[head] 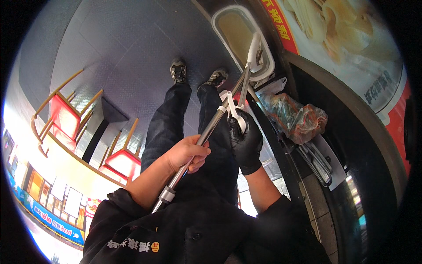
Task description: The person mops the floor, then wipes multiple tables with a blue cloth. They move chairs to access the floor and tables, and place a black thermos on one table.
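Observation:
My bare left hand (188, 153) is wrapped around the shiny metal pole (211, 124) of what looks like a squeeze sponge mop. A black glove covers my right hand (246, 142), which grips the white plastic lever (231, 103) beside the pole. From there, metal rods (244, 87) run to the white mop head (254, 48). The head is tilted inside a rectangular tub (217, 24) with a pale rim, which holds murky brownish water (235, 28). How deep the head sits in the water cannot be told.
A clear plastic bag (296, 115) with orange and greenish contents lies right of my gloved hand, above a black metal rack (315, 163). Red-seated wooden chairs (66, 120) stand left on the dark tiled floor (132, 43). A curved counter with a large food poster (343, 43) borders the right.

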